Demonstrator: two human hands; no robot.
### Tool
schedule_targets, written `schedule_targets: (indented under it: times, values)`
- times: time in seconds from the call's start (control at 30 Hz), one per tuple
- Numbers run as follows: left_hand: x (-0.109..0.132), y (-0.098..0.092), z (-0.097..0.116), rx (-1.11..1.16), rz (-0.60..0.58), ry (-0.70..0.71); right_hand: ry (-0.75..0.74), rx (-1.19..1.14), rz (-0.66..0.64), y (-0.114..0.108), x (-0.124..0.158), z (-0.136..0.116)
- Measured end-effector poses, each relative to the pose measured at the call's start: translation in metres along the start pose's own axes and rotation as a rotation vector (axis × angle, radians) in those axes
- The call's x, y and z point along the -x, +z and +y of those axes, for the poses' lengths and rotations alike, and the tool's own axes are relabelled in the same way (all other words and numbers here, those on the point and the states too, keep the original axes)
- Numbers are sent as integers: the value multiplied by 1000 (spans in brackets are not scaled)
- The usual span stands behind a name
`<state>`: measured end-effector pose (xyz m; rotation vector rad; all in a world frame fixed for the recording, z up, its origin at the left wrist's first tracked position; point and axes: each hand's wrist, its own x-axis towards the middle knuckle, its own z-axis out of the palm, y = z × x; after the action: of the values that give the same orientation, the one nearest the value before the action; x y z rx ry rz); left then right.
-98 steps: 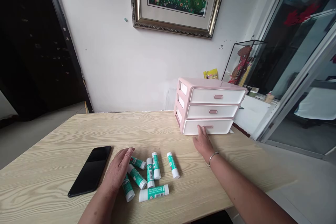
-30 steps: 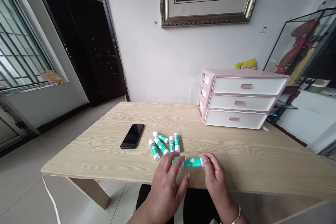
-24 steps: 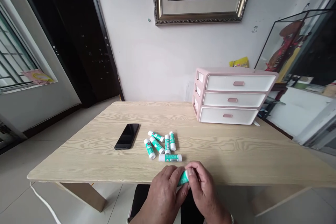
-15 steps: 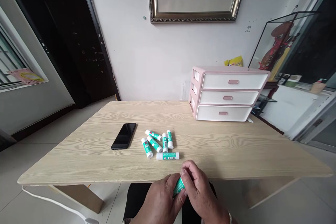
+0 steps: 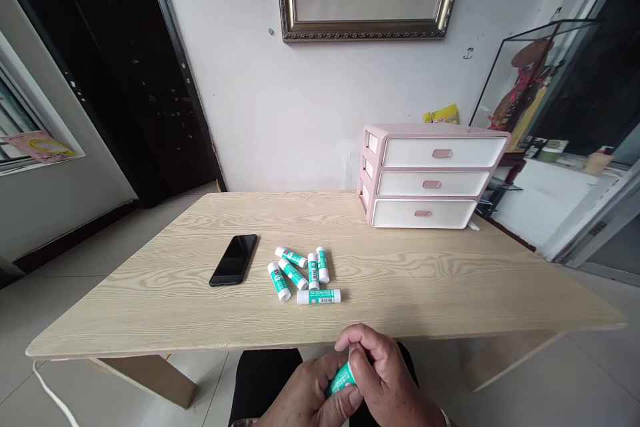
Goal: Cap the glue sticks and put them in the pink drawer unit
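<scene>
My left hand (image 5: 314,395) is wrapped round a green-and-white glue stick (image 5: 341,380), low in front of the table's near edge. The fingers of my right hand (image 5: 387,377) close over the stick's upper right end and hide that end from view. Beyond my hands, several similar glue sticks (image 5: 319,297) lie loosely grouped on the table, one of them sideways nearest to me.
A black phone (image 5: 233,260) lies left of the glue sticks on the wooden table (image 5: 165,300). At the back right stands a pink-and-white drawer unit (image 5: 425,213), with a yellow packet (image 5: 444,115) on top. A white cable (image 5: 55,397) hangs at the left.
Both hands have sunk slightly with the glue stick, and my right fingers have shifted around its end. The view has shifted a little; the things on the table lie as before.
</scene>
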<state>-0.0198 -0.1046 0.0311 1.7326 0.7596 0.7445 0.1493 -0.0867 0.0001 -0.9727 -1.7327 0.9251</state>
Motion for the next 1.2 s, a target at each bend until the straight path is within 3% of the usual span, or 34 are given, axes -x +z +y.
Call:
schedule_targets:
  times: [0.1,0.17,0.27,0.33,0.4,0.5,0.67,0.83,1.03,1.2]
  values:
    - [1,1,5,107,-5,-23,-38,20,-14,-3,-2,1]
    - [7,2,2,217,19,-104,-20,17,46,-15,-6,7]
    - [23,-2,-13,397,113,-308,67,2,347,-48,-16,13]
    - [32,-9,-22,398,322,-356,105,-7,533,-69,-26,11]
    - [34,-21,-24,291,510,-364,126,54,591,-80,-35,7]
    - [30,-45,-17,54,784,-386,172,157,571,-78,-46,14]
    - [15,-92,-18,-514,943,-371,278,233,534,-70,-58,64]
    - [-6,-122,-41,-904,950,-520,298,282,495,-69,-62,78]
    - [-27,-121,-50,-1171,801,-683,285,335,508,-65,-57,71]
    - [-31,-121,-51,-1204,793,-755,269,337,507,-64,-58,69]
